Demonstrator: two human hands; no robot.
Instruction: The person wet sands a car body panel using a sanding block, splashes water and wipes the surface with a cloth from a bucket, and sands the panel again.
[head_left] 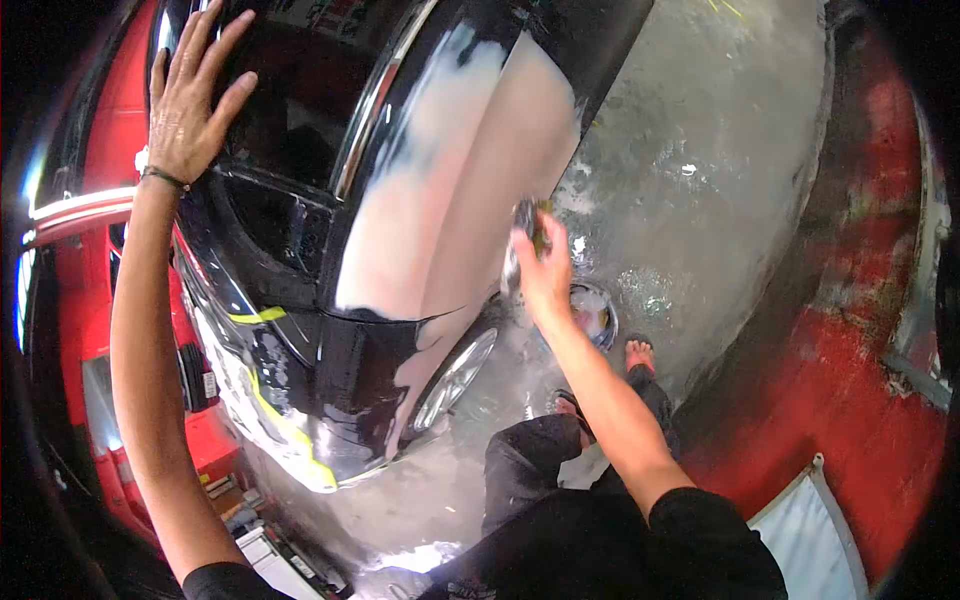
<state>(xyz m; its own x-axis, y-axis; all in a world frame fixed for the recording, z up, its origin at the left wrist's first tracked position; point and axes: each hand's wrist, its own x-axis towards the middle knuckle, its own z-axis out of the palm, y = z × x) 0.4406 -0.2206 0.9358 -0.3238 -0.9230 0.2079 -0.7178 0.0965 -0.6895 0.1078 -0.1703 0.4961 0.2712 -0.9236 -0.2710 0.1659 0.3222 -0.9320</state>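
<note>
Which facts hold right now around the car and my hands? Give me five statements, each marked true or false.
1. The right hand holds a dark pad. True.
2. The left hand grips a second pad. False: it is empty, fingers spread, up at the dark window.
3. A pale patch covers part of the black car. True.
4. No yellow tape is on the car. False: strips of it are on the bodywork.
5. A round bucket stands on the floor near a bare foot. True.
</note>
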